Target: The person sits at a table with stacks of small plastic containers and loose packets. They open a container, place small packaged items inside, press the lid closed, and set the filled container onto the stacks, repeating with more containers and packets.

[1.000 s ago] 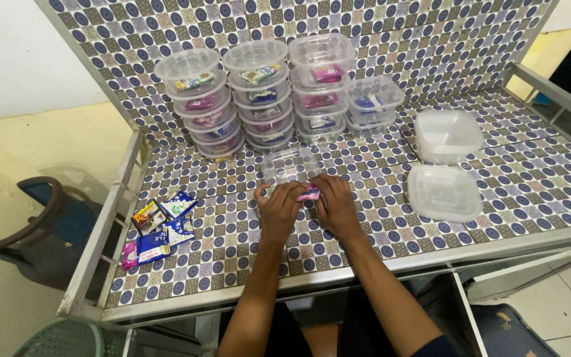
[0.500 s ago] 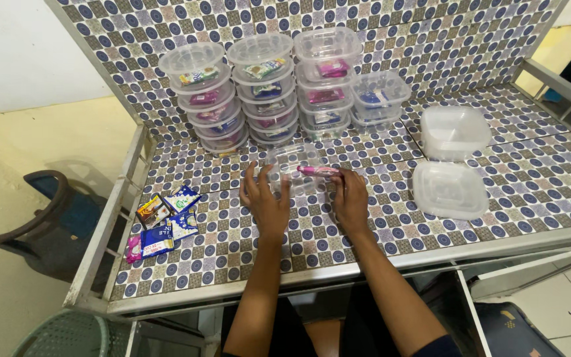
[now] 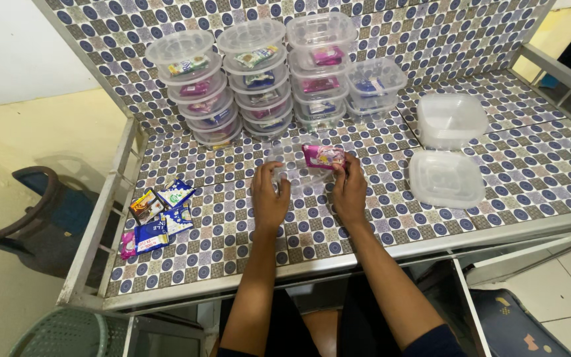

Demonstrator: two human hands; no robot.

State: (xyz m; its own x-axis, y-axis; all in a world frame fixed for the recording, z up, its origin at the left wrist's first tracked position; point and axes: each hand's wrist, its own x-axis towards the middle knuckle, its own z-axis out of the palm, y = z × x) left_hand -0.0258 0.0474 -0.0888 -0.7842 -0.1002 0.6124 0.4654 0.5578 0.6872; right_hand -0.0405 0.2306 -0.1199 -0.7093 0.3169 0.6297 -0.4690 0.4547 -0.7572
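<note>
A clear plastic container (image 3: 299, 162) sits on the patterned table top in front of me. My left hand (image 3: 269, 198) grips its left side. My right hand (image 3: 348, 192) holds a small pink packet (image 3: 323, 156) over the container's right edge. Whether the packet rests inside the container I cannot tell.
Stacks of filled clear containers (image 3: 259, 73) line the back. A pile of empty containers (image 3: 451, 119) and a stack of lids (image 3: 445, 178) lie at the right. Loose snack packets (image 3: 156, 215) lie at the left. A green basket (image 3: 67, 334) and a chair (image 3: 41, 211) stand beside the metal table frame (image 3: 97, 225).
My hands have spread apart from the container's top to its sides. The pink packet has come up into view in my right hand.
</note>
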